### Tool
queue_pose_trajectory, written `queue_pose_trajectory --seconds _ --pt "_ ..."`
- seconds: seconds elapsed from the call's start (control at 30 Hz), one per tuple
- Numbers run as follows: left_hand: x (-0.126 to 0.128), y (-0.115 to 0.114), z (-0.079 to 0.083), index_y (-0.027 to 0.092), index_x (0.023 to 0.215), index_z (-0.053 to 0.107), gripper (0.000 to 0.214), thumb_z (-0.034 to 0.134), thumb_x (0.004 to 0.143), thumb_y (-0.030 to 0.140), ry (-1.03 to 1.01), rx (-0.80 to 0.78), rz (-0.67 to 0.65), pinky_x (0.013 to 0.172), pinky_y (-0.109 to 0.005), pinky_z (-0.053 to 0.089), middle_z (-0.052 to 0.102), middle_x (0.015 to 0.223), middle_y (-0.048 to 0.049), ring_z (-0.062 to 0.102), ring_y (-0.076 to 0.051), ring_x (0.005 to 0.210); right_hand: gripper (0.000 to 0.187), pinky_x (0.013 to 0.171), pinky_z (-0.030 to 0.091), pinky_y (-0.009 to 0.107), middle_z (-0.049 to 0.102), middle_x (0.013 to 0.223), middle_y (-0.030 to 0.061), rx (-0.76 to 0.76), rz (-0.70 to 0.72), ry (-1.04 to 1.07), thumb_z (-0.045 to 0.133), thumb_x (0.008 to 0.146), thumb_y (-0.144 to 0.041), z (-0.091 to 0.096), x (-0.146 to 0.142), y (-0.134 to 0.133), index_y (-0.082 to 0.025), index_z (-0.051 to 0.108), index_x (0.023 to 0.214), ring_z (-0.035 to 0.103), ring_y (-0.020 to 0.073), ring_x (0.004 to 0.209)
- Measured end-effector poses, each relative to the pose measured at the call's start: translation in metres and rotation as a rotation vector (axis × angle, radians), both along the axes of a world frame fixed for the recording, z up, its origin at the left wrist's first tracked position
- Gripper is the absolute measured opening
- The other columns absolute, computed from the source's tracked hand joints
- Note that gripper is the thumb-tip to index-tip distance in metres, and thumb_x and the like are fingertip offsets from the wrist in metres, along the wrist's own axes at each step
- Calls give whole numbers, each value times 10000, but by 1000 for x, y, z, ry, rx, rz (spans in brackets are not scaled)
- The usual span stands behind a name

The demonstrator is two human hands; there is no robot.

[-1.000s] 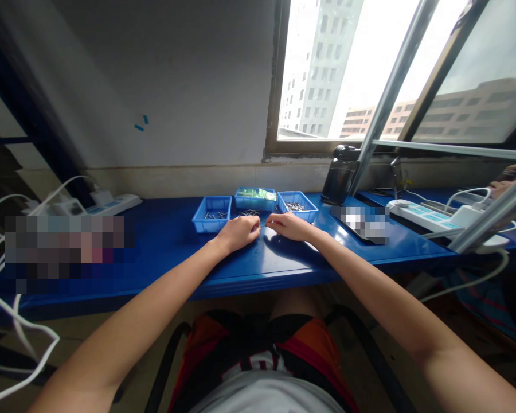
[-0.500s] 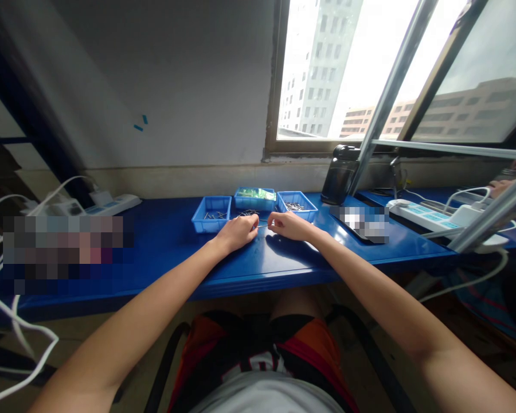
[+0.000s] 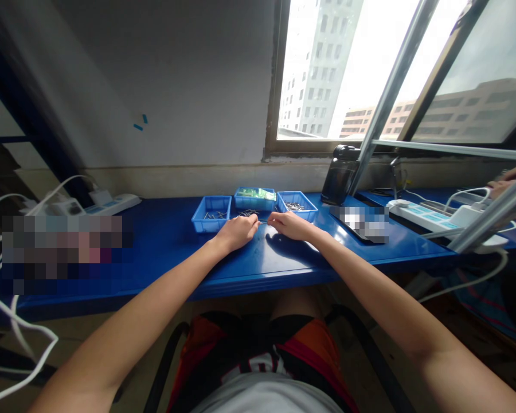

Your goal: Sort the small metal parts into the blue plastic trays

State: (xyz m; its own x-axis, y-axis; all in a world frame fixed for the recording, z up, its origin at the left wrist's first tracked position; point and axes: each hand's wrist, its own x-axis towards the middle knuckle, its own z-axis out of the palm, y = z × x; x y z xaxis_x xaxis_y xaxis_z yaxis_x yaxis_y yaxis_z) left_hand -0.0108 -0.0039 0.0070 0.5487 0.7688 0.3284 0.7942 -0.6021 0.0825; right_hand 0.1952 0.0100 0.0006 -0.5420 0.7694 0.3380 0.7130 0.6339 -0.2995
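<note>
Pinching thin, straight, silvery metal-looking rod with left hand and right hand; too small to make out ends.

Pieces in right bin, behind right hand.

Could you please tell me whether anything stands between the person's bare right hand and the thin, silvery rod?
Nothing visible does: the bare right hand appears to pinch the thin, silvery rod directly. The rightmost blue plastic tray stands beyond that hand, not between them.
</note>
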Motion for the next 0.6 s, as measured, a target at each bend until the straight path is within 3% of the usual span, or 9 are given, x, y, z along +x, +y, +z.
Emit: queue_pose_trajectory --seconds 0.6 --pt "-1 2 -2 198 951 495 312 224 930 349 22 -17 13 620 -285 450 656 806 -80 640 -238 770 260 528 317 202 562 577 -2 -4 19 7 405 875 -336 2 -1 -1 -176 605 827 460 90 508"
